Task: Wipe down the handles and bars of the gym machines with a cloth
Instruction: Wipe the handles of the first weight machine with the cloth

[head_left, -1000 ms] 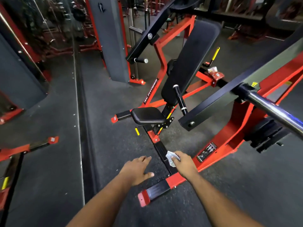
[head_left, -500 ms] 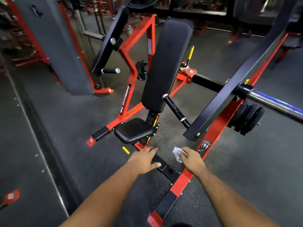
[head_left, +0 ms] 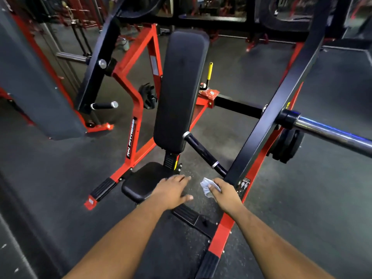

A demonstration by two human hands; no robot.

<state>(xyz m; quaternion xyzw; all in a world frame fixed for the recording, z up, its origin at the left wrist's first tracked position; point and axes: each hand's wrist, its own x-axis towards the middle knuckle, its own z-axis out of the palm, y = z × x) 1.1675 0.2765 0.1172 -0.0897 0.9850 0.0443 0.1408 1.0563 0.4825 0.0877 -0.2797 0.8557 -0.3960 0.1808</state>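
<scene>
Both arms out front. L hand [head_left: 172,189] flat, fingers spread, over front edge of seat pad [head_left: 141,183]. R hand [head_left: 225,191] grips crumpled white cloth [head_left: 207,187], just short of black handle [head_left: 203,153] on R lever arm [head_left: 281,93]. Beyond: upright back pad [head_left: 179,87], red frame [head_left: 138,97], chrome bar [head_left: 332,133] far R.

One label reads clearly — "RN FITNESS" on the red frame [head_left: 131,137] — other stickers too blurred.
</scene>
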